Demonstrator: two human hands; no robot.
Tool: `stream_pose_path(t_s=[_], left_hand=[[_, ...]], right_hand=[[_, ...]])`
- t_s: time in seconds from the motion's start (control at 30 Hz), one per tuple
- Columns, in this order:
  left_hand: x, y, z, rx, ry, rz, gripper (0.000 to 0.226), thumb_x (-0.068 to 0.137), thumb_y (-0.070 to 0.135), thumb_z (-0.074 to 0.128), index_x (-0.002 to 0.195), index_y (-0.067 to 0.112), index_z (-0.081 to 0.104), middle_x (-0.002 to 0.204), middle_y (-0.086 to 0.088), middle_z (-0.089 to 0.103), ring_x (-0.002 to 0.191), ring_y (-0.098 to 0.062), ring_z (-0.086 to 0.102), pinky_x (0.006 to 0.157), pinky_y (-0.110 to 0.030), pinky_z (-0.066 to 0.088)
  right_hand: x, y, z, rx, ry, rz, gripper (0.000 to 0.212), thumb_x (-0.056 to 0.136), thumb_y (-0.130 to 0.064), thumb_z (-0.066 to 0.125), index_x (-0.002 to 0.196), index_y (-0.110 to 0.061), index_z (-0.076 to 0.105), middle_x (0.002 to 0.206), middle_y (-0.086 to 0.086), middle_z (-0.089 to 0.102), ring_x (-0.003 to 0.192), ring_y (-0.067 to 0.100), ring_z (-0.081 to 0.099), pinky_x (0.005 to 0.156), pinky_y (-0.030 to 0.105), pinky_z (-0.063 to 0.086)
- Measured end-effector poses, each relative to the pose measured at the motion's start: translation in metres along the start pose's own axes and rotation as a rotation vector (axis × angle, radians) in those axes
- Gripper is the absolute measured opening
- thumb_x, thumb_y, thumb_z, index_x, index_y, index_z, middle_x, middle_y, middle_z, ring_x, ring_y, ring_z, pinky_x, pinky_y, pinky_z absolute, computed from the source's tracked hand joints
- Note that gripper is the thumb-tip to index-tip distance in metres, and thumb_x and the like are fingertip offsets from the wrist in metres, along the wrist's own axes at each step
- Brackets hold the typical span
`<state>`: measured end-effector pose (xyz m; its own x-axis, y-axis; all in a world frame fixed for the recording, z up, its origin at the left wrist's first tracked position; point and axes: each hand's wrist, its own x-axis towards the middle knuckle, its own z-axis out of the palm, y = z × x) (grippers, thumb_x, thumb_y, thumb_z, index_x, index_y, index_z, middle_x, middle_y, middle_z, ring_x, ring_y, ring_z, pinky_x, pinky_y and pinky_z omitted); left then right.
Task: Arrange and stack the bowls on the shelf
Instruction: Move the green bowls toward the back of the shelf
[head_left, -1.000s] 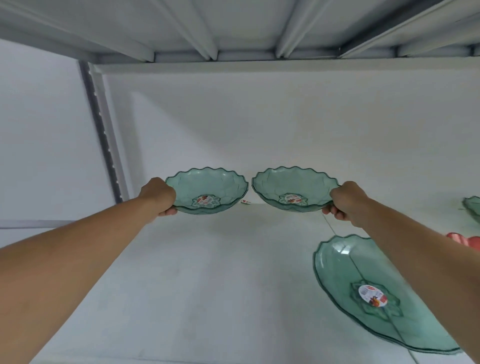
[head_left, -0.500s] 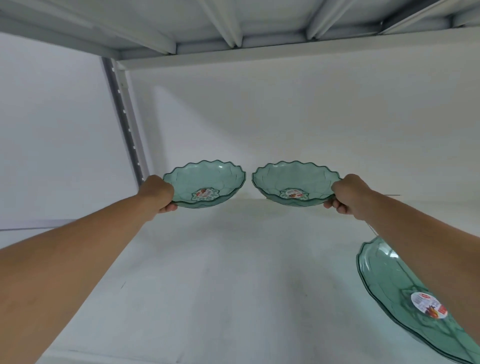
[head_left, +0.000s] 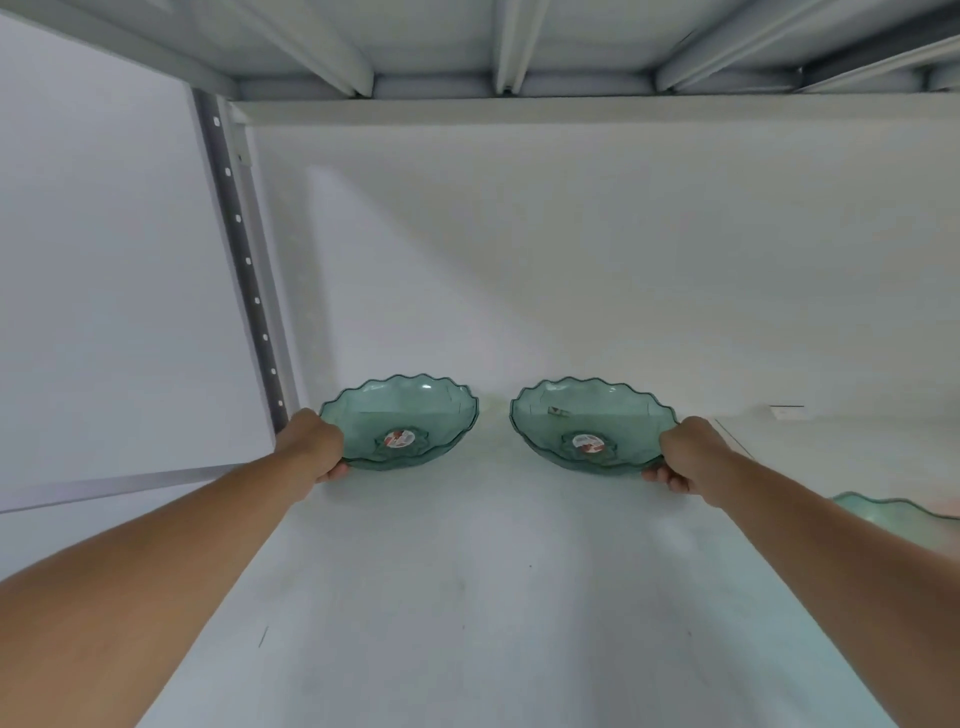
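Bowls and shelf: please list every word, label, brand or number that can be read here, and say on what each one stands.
None can be read.
Left bowl: round red and white sticker at its centre, print too blurred.
Right bowl: the same kind of sticker, also too blurred.
Shelf: small tag at the back right, too small to read.

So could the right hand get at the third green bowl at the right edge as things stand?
Probably not yet. The right hand is closed on the right bowl's rim, so it is occupied. The third bowl lies just beside that forearm with bare shelf around it, so nothing else blocks it.
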<state>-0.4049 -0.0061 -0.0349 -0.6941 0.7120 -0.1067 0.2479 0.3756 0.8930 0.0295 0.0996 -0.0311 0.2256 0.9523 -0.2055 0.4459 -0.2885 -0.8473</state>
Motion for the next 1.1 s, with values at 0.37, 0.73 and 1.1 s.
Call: stream_pose_path(t_s=[0.37, 0.73, 1.1], left_hand=[[-0.032, 0.068, -0.001, 0.649, 0.032, 0.659, 0.075, 0.102, 0.068, 0.029, 0.164, 0.026, 0.035, 0.165, -0.006, 0.04, 0.148, -0.033, 0.04, 0.114, -0.053, 0.04], [-0.08, 0.103, 0.026, 0.777, -0.054, 0.757, 0.071, 0.1, 0.072, 0.03, 0.161, 0.037, 0.041, 0.167, 0.008, 0.039, 0.153, -0.021, 0.034, 0.118, -0.046, 0.034], [-0.149, 0.094, 0.058, 0.796, -0.095, 0.71, 0.072, 0.1, 0.074, 0.028, 0.161, 0.037, 0.041, 0.168, 0.007, 0.039, 0.152, -0.02, 0.037, 0.12, -0.046, 0.033]], right_hand=[[-0.033, -0.056, -0.019, -0.794, 0.105, -0.607, 0.069, 0.1, -0.063, 0.035, 0.161, -0.032, 0.03, 0.155, 0.011, 0.043, 0.142, 0.037, 0.038, 0.108, 0.054, 0.042], [-0.064, -0.077, -0.026, -0.872, 0.015, -0.76, 0.07, 0.097, -0.072, 0.029, 0.16, -0.042, 0.034, 0.159, -0.001, 0.043, 0.146, 0.028, 0.038, 0.11, 0.053, 0.041], [-0.065, -0.023, -0.068, -0.808, -0.012, -0.766, 0.064, 0.097, -0.067, 0.035, 0.155, -0.04, 0.043, 0.148, 0.0, 0.053, 0.136, 0.027, 0.05, 0.106, 0.046, 0.045]])
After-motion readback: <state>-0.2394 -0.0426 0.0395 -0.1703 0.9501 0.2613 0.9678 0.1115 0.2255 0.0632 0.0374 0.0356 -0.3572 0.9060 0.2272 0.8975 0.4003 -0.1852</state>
